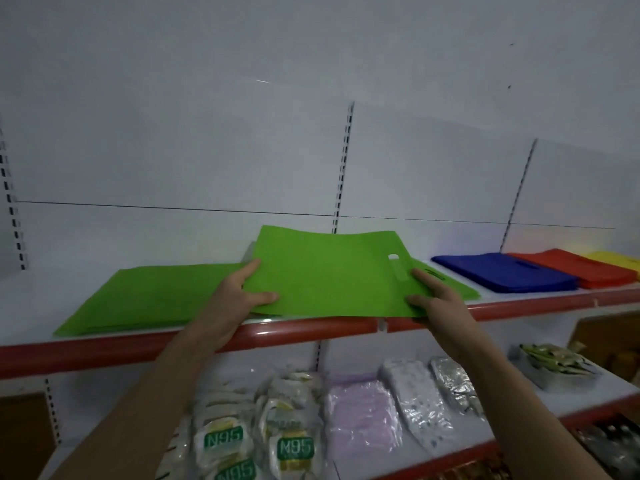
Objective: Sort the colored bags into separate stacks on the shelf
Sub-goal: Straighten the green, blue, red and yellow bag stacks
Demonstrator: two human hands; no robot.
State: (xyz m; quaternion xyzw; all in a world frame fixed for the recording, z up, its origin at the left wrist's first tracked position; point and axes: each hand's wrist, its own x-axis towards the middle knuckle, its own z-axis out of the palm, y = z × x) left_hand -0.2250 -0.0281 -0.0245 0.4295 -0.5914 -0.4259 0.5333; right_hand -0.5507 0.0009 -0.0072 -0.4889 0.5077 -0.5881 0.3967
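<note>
A flat green bag [329, 271] with a cut-out handle is lifted just above the shelf [311, 329]. My left hand [239, 296] pinches its left edge, thumb on top. My right hand [433, 292] pinches its near right corner in the same way. A stack of green bags [145, 296] lies flat on the shelf to the left. Under the held bag more green fabric [453, 282] pokes out on the right. Further right lie a blue stack [502, 271], a red stack [575, 268] and a yellow stack [616, 258], side by side.
The shelf has a red front lip and a white back panel with slotted uprights [343, 168]. The shelf below [561, 400] holds N95 mask packs [294, 445], pink and patterned packets [363, 410] and a tray of sachets [554, 365].
</note>
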